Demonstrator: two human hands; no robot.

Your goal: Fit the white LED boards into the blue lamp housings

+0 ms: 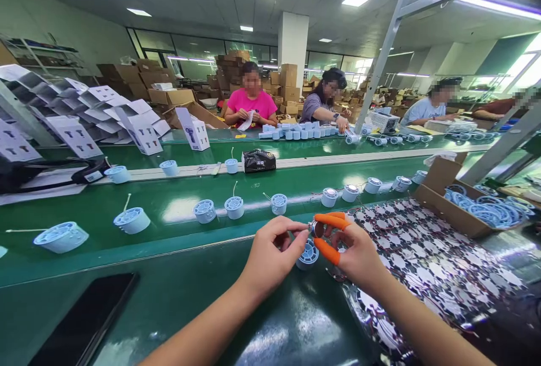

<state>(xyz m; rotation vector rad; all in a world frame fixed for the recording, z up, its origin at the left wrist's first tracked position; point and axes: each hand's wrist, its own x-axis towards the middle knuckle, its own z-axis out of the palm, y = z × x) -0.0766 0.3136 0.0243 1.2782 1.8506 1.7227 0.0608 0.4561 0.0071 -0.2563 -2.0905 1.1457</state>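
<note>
Orange covers sit on the thumb and a finger of my right hand (357, 250), which grips a small round dark part with a metallic rim (316, 229). My left hand (273, 248) pinches at the left edge of that part; whatever lies between its fingertips is too small to make out. Just below both hands a light blue round plastic housing (307, 254) stands on the bench, its spoked top facing up. To the right of my right hand lie many white-and-dark circuit boards (422, 253) with thin wires, laid out in rows.
Several blue housings (204, 211) stand along the green conveyor (160, 253). A black phone (87, 321) lies at the front left. At right is a cardboard box (439, 186) with blue rings (486, 205). A black packet (259, 160) lies ahead. Co-workers (325, 104) sit across.
</note>
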